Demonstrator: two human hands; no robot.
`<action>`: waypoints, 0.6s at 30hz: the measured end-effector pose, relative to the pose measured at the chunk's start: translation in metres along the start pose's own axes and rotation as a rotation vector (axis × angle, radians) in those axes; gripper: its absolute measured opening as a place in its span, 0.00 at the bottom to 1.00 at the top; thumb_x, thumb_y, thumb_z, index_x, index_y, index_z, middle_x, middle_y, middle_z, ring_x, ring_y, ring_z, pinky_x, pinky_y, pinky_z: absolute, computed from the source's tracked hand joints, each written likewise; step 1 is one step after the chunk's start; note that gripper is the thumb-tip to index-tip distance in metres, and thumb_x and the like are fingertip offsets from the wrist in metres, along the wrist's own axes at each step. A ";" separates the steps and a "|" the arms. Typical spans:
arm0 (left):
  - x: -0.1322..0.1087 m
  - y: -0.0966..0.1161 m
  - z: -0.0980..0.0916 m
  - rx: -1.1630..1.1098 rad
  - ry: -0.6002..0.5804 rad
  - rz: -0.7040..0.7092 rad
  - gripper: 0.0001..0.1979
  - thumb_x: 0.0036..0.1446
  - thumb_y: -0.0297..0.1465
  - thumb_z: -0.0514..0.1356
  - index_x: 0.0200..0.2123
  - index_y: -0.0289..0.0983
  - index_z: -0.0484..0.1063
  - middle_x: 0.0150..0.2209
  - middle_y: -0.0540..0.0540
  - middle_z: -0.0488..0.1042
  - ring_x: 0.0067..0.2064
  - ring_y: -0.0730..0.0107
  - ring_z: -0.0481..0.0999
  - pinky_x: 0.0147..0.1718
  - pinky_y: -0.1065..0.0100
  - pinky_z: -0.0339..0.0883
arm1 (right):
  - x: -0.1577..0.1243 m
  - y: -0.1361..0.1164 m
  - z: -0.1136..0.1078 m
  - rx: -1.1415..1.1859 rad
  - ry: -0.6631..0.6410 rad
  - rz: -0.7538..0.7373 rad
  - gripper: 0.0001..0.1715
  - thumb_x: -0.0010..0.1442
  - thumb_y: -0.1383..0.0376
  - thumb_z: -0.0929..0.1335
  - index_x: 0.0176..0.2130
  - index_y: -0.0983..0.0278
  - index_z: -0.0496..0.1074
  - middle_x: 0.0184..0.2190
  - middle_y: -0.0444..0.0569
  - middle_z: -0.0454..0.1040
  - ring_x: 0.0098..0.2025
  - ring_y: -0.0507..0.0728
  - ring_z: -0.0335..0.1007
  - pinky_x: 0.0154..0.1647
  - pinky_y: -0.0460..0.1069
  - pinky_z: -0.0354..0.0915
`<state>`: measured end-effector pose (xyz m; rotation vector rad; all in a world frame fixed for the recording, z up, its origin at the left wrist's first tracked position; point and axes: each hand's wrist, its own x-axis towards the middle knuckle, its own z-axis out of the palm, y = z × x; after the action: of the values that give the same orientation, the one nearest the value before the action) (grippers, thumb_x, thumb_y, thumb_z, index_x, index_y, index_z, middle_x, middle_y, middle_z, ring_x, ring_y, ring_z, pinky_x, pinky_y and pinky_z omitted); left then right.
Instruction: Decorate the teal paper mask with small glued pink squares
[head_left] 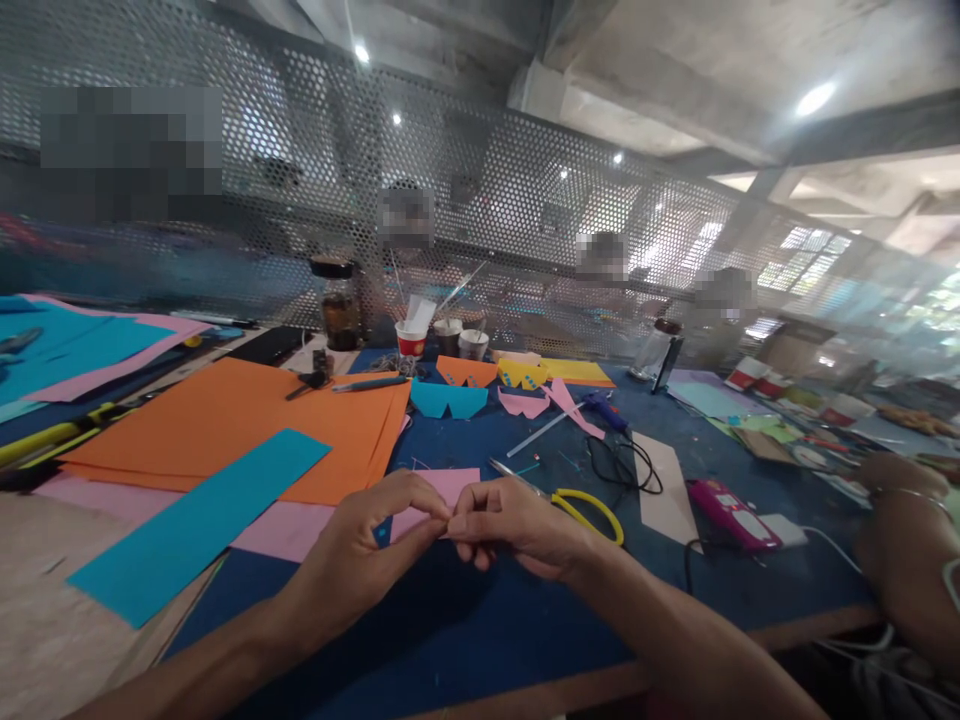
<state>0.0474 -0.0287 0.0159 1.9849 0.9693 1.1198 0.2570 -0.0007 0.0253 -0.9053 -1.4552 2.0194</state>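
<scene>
My left hand point(390, 530) and my right hand point(510, 520) meet fingertip to fingertip above the near part of the blue table. Both are closed in a pinch, and whatever lies between the fingers is too small or hidden to name. Behind the fingers lies a pink sheet of paper point(456, 483), partly covered by them. Just right of my right hand rest scissors with yellow handles point(600, 500). A long blue paper strip point(202, 530) lies left of my left hand on orange sheets point(187, 410). Cut paper shapes in blue point(448, 400), orange point(465, 371) and pink point(523, 404) sit farther back.
A blue glue gun point(604, 408) with a black cord lies right of centre. Near it are a magenta box point(735, 516) and a white sheet point(664, 485). Paper cups point(411, 340) and a dark jar point(340, 305) stand before a perforated metal screen point(480, 160). Another person's arm point(911, 540) reaches in at right.
</scene>
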 end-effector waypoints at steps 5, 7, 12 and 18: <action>-0.003 0.004 0.001 0.025 -0.013 0.023 0.05 0.64 0.29 0.58 0.35 0.41 0.74 0.35 0.49 0.78 0.40 0.65 0.77 0.41 0.65 0.69 | 0.000 0.001 0.000 0.008 -0.035 0.022 0.24 0.48 0.53 0.80 0.31 0.68 0.72 0.24 0.43 0.75 0.22 0.45 0.67 0.22 0.41 0.56; -0.003 0.004 0.001 0.030 -0.017 0.035 0.05 0.64 0.28 0.58 0.35 0.40 0.73 0.35 0.49 0.77 0.40 0.65 0.77 0.41 0.65 0.69 | 0.000 0.002 0.000 0.010 -0.038 0.031 0.23 0.50 0.54 0.80 0.31 0.68 0.72 0.24 0.43 0.75 0.21 0.45 0.67 0.22 0.41 0.57; -0.002 -0.002 -0.001 0.072 0.010 -0.017 0.05 0.64 0.30 0.57 0.35 0.40 0.71 0.35 0.49 0.77 0.39 0.65 0.76 0.39 0.65 0.68 | -0.005 -0.004 0.005 -0.063 -0.181 0.046 0.21 0.53 0.54 0.78 0.33 0.67 0.72 0.26 0.43 0.76 0.23 0.47 0.69 0.24 0.42 0.61; 0.000 -0.004 -0.008 0.122 0.058 -0.096 0.09 0.66 0.37 0.55 0.35 0.41 0.70 0.34 0.49 0.76 0.38 0.63 0.76 0.38 0.63 0.68 | -0.032 -0.024 0.004 -0.459 -0.054 -0.156 0.10 0.67 0.61 0.68 0.43 0.64 0.76 0.31 0.44 0.77 0.28 0.48 0.71 0.32 0.44 0.65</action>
<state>0.0388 -0.0254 0.0161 1.9878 1.1757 1.0932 0.2752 -0.0190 0.0565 -0.8813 -2.0007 1.6354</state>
